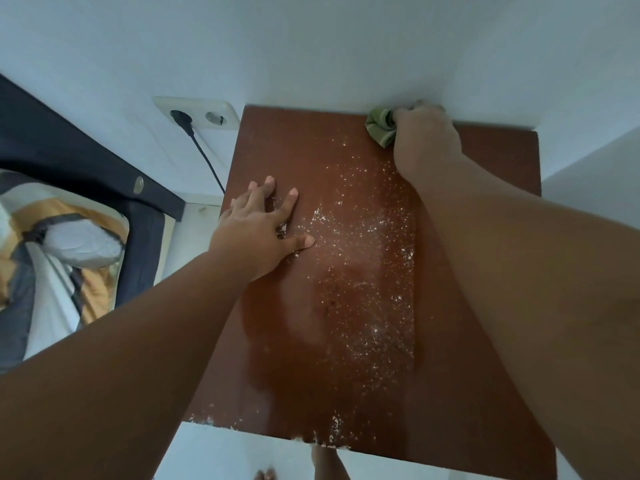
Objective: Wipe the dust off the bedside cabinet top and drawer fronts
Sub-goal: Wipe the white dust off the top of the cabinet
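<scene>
The bedside cabinet top (294,358) is a glossy reddish-brown board seen from above, speckled with white dust (363,244) down its middle. My right hand (424,140) is at the far right corner against the wall, closed on a bunched green cloth (379,128) that rests on the top. Flat on the left part of the top lies my left hand (263,230), fingers spread and holding nothing. The strip under my right forearm looks free of dust. The drawer fronts are out of sight below the front edge.
A white wall runs behind the cabinet, with a double socket (197,112) and a black plug and cable (204,150) to the left. A bed with a dark frame (86,161) and patterned bedding stands at left. My feet (322,462) show below the front edge.
</scene>
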